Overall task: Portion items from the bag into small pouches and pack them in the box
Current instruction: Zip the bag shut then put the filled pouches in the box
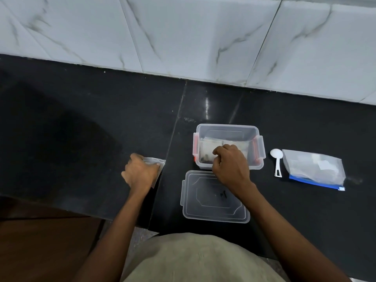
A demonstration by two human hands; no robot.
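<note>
Pouches (205, 148) look soft and light, so pinch the top edge, like the right hand (230, 165) pinching one in the box (227, 130), left hand (140, 171) pressing another.

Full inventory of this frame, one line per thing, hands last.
box: 1, clear plastic with red-orange latches, open, on the counter at centre.
pouches in the box: several, clear and whitish, exact count not readable.
lid: 1, clear, flat on the counter in front of the box.
spoon: 1, white, right of the box.
bag: 1, clear with a blue zip strip, right of the spoon.
empty pouch: 1, clear, left of the box, under the left hand.
counter: 1, black.
wall tiles: white marble pattern, behind the counter.
left hand: grips the empty pouch.
right hand: over the box, fingers pinching a pouch.
</note>
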